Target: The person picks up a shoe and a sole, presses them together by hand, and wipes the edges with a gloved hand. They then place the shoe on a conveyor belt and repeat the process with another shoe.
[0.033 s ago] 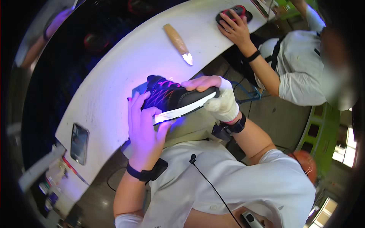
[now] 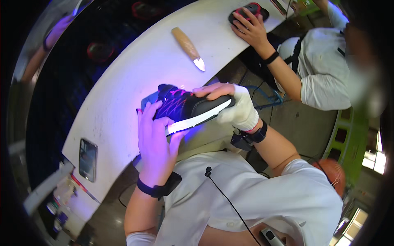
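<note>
A black sneaker (image 2: 200, 105) with pink-red laces and a white midsole is held between my two hands near the table edge, its toe pointing right. My left hand (image 2: 155, 133) is closed on the heel end, with its fingertips against the side and sole edge. My right hand (image 2: 236, 102), in a white glove that leaves the fingertips bare, grips the toe, its fingers over the top. Purple light falls on the heel half and my left hand. Beyond the shoe, a knife (image 2: 185, 43) with a wooden handle and short blade lies on the white table (image 2: 123, 82).
A phone (image 2: 88, 160) lies on the table at left, near a thin red tool (image 2: 84, 187). At far right, a co-worker's hand (image 2: 253, 33) rests on a black and red shoe (image 2: 238, 17). An orange rounded seat (image 2: 330, 174) stands behind my right arm.
The whole view has shifted slightly, so the knife and phone appear in slightly different places. Both hands keep hold of the sneaker, in nearly the same pose.
</note>
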`<act>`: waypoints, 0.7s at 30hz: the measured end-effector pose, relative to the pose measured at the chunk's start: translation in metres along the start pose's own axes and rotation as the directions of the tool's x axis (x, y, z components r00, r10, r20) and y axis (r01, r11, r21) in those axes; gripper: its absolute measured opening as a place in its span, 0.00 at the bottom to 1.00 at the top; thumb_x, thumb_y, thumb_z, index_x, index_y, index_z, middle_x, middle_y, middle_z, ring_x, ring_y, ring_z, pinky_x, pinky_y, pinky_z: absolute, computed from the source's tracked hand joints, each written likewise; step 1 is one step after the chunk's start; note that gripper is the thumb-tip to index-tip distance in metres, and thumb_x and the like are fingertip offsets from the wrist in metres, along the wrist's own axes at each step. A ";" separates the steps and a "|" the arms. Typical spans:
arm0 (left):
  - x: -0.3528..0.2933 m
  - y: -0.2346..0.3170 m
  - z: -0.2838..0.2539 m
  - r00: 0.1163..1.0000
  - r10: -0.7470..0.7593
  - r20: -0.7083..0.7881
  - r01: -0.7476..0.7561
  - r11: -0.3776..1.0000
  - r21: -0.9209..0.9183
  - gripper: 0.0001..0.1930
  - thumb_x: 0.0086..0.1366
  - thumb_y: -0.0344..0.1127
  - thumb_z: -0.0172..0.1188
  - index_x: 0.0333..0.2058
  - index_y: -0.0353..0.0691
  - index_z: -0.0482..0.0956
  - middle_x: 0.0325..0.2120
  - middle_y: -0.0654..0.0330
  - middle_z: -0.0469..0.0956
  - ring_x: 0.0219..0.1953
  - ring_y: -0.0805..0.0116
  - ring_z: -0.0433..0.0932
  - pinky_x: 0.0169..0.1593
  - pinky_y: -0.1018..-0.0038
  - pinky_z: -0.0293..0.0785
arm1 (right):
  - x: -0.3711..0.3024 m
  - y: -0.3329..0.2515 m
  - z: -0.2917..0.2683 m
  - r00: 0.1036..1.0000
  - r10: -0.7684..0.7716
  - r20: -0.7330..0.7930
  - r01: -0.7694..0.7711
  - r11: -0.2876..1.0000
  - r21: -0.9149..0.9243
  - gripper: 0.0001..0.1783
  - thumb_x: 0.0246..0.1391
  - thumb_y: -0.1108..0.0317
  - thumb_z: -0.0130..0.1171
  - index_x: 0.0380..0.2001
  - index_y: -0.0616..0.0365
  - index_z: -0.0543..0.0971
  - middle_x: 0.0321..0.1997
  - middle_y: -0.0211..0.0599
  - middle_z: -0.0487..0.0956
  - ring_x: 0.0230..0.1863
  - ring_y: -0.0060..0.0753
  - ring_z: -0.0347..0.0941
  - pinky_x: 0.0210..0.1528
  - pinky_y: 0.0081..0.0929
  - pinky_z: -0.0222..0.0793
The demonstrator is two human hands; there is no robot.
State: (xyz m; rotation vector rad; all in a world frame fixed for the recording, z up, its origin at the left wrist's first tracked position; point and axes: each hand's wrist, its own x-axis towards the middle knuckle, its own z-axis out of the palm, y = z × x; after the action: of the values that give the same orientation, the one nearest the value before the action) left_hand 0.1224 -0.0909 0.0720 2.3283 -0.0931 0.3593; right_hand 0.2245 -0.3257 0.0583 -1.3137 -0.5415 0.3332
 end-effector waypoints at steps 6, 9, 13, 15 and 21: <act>0.009 -0.005 0.007 0.992 0.033 0.122 -0.042 0.996 0.076 0.22 0.53 0.32 0.80 0.41 0.38 0.76 0.62 0.45 0.78 0.66 0.39 0.74 0.72 0.46 0.65 | -0.016 -0.006 -0.021 0.954 0.276 -0.120 -0.292 0.944 -0.153 0.24 0.46 0.75 0.77 0.50 0.61 0.87 0.54 0.44 0.87 0.50 0.31 0.85 0.56 0.29 0.79; 0.013 -0.021 -0.008 0.985 -0.035 0.170 0.044 0.998 -0.051 0.22 0.54 0.34 0.80 0.44 0.38 0.79 0.62 0.47 0.79 0.68 0.41 0.73 0.73 0.48 0.64 | -0.011 -0.004 -0.028 0.989 0.146 -0.035 -0.138 0.792 -0.594 0.22 0.54 0.61 0.73 0.48 0.62 0.86 0.38 0.44 0.88 0.41 0.30 0.86 0.47 0.30 0.80; 0.009 -0.046 -0.069 0.923 -0.237 0.304 0.346 0.857 -0.381 0.41 0.48 0.34 0.84 0.63 0.44 0.79 0.72 0.52 0.68 0.73 0.50 0.67 0.76 0.59 0.60 | 0.003 0.021 -0.017 0.936 0.151 -0.317 -0.229 0.947 -0.227 0.27 0.72 0.48 0.55 0.46 0.66 0.85 0.41 0.38 0.87 0.40 0.30 0.85 0.45 0.26 0.79; 0.003 -0.044 -0.098 0.957 -0.225 0.185 0.285 0.854 -0.435 0.43 0.48 0.34 0.84 0.65 0.44 0.77 0.70 0.53 0.70 0.70 0.53 0.70 0.74 0.61 0.63 | 0.015 0.037 0.002 0.865 0.417 -0.277 -0.404 0.909 0.106 0.32 0.77 0.45 0.46 0.51 0.67 0.82 0.46 0.41 0.87 0.45 0.28 0.85 0.49 0.26 0.79; 0.020 0.000 -0.140 0.980 0.192 -0.050 -0.193 0.981 -0.029 0.46 0.43 0.42 0.87 0.63 0.40 0.79 0.56 0.52 0.82 0.59 0.52 0.80 0.64 0.62 0.75 | 0.079 0.008 0.085 0.973 -0.165 0.159 0.171 0.985 -0.023 0.55 0.55 0.28 0.66 0.64 0.70 0.70 0.58 0.41 0.76 0.63 0.39 0.72 0.71 0.38 0.62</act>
State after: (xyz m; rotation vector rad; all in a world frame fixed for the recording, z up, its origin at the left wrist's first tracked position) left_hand 0.1098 0.0085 0.1716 2.2820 -0.3007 0.5050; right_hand 0.2442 -0.2129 0.0789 -1.2736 -0.7900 0.2882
